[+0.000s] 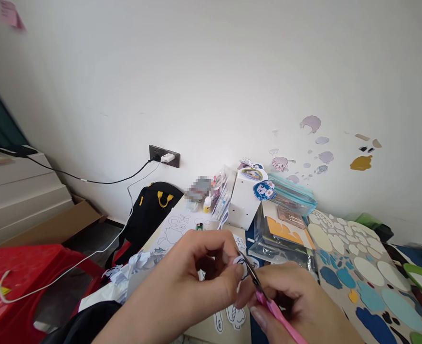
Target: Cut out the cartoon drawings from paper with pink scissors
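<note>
My left hand (207, 272) pinches a small paper cutout (240, 262) with dark printed lines between thumb and fingertips. In my right hand (286, 298) are pink-handled scissors (275, 313), their dark blades pointing up and left, right against the cutout's edge. The fingers of both hands nearly meet over the table. Below them on the tabletop lie printed cutouts, among them a white shape with black outlines (236, 316). Behind my left hand lies a sheet of line drawings (175, 229). The handle loops are largely hidden by my right hand.
Coloured cut shapes cover a beige board (343, 291) at right. A white box (241, 200), a clear teal-edged pouch (293, 191) and a glue bottle (207, 204) stand behind. Paper scraps (135, 263), a red stool (25, 286) and a white cable (107, 248) are left.
</note>
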`<state>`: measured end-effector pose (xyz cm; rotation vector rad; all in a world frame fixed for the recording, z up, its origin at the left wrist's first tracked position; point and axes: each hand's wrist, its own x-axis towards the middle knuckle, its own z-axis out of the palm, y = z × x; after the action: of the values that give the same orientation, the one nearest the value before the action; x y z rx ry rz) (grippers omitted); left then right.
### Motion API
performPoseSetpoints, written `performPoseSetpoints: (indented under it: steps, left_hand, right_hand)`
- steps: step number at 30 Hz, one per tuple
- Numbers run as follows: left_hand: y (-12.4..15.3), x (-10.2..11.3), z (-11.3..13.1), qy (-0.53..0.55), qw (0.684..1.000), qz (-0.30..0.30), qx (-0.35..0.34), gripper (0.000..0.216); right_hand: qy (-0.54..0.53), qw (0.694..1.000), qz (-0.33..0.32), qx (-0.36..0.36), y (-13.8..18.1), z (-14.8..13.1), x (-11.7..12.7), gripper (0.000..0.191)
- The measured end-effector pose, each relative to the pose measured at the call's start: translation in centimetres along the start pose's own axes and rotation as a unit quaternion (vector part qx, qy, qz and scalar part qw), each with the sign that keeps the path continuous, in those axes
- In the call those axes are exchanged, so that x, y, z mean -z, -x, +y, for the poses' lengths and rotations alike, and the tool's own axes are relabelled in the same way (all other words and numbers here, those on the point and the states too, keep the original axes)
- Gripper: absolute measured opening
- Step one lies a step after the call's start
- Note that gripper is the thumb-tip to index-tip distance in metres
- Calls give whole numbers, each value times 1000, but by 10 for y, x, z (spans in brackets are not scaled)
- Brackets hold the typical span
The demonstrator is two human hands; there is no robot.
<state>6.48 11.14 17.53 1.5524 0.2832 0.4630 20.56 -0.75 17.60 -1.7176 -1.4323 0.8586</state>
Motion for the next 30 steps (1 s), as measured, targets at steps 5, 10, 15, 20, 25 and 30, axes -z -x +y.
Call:
performPoseSetpoints:
  steps: [5, 10, 15, 20, 25, 30]
  left_hand:
    - [1, 3, -4, -41, 999, -1, -9, 13]
    - [1, 5, -8, -101, 994, 40, 4, 11]
    - [3, 5, -7, -121, 992, 33, 0, 14]
    - [3, 5, -6, -116, 993, 24, 4, 14]
    - [2, 4, -6, -102, 995, 13, 15, 13]
    - [2, 5, -7, -104, 994, 13, 24, 11]
  right_hand:
    - [23, 999, -15, 34, -5, 4, 3, 26]
    - [34, 996, -32, 77, -5, 9, 6, 26]
    - [38, 996, -26, 72, -3, 10, 7, 25]
    - [36, 995, -37, 81, -3, 9, 7, 24]
    - [44, 995, -35, 85, -3, 13, 8, 31]
    - [45, 996, -37, 65, -2, 15, 8, 29]
